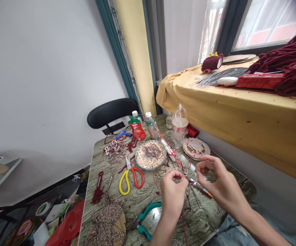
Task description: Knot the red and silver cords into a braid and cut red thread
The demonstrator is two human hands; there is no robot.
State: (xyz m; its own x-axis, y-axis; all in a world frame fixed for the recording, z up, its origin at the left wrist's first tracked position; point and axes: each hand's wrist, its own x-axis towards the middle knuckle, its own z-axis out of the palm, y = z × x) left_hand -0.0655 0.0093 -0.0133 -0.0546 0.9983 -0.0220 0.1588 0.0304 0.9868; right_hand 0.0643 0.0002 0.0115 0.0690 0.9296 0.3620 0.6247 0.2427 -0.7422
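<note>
My left hand (172, 189) is over the near part of the table, its thumb and forefinger pinched together on a thin red cord (183, 225). One stretch of the cord hangs below the hand, and another loops out to its left. To the right, my right hand (218, 181) is raised with its fingers curled and the thumb close to the forefinger. Whatever sits between those tips is too small to make out. Between and behind the hands lies a small tool with metal jaws and an orange-tipped handle (201, 189). Red strands (180, 162) tangle just beyond.
Around the hands lie scissors (131, 177), teal-handled pliers (148, 215), a card wound with mottled yarn (109, 222) and a woven plate (139, 164) holding thread scraps. Bottles (151, 126), a red pouch (137, 130) and a bagged cup (180, 124) stand behind. A cloth-covered ledge (230, 109) borders the right.
</note>
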